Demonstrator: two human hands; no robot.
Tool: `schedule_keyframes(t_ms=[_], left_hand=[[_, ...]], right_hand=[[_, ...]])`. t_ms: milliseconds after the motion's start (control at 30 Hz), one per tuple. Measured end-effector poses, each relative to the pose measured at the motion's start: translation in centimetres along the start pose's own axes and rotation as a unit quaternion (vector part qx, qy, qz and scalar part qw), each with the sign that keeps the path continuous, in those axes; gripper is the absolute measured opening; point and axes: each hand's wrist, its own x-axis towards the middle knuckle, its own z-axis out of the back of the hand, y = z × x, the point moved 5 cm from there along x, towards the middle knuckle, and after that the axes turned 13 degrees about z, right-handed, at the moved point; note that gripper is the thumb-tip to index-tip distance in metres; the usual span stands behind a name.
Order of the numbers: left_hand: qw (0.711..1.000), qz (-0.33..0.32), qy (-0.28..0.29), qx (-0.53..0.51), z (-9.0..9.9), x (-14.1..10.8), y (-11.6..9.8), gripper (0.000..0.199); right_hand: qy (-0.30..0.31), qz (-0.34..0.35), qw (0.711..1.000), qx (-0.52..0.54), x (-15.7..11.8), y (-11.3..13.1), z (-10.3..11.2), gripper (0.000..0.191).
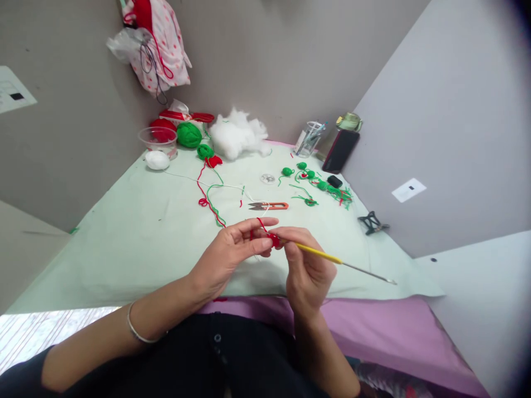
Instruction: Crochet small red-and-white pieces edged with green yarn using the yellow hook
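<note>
Though busy, tabletop (166, 232) between walls (269, 72).

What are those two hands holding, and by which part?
The right hand holds a crochet hook by its yellow handle; the left hand pinches small red crochet work by its edge.

Near the centre of the frame we hold a small piece of red crochet (274, 240), bright and only partly visible between our fingertips. Red yarn (261, 223) rises from it and passes over a finger. Against its right side we hold a slim crochet hook (319, 252), with a yellow grip in the middle and a bare metal shaft slanting down to the right, its free end pointing toward the lower right of the frame.
</note>
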Motion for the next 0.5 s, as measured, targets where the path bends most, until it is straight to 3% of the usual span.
schedule_keyframes(t_ms=[133, 200, 267, 367, 500], left_hand=[[0.998, 0.03, 0.004, -0.052, 0.3, 0.5, 0.6, 0.04], [0.993, 0.072, 0.019, -0.091, 0.5, 0.8, 0.9, 0.037], [0.988, 0.096, 0.02, -0.115, 0.7, 0.9, 1.0, 0.031], [0.992, 0.076, 0.01, -0.104, 0.8, 0.7, 0.5, 0.027], [0.999, 0.026, 0.016, -0.026, 0.5, 0.3, 0.1, 0.029]], right_hand=[[0.013, 0.114, 0.984, -0.138, -0.7, 1.0, -0.3, 0.033], [0.006, 0.126, 0.981, -0.148, -0.8, 1.0, -0.2, 0.034], [-0.031, 0.059, 0.994, -0.085, -0.6, 0.3, 0.4, 0.027], [-0.1, -0.06, 0.992, 0.038, -0.3, -0.9, 1.3, 0.02], [-0.052, -0.08, 0.994, 0.062, 0.1, -0.9, 0.7, 0.016]])
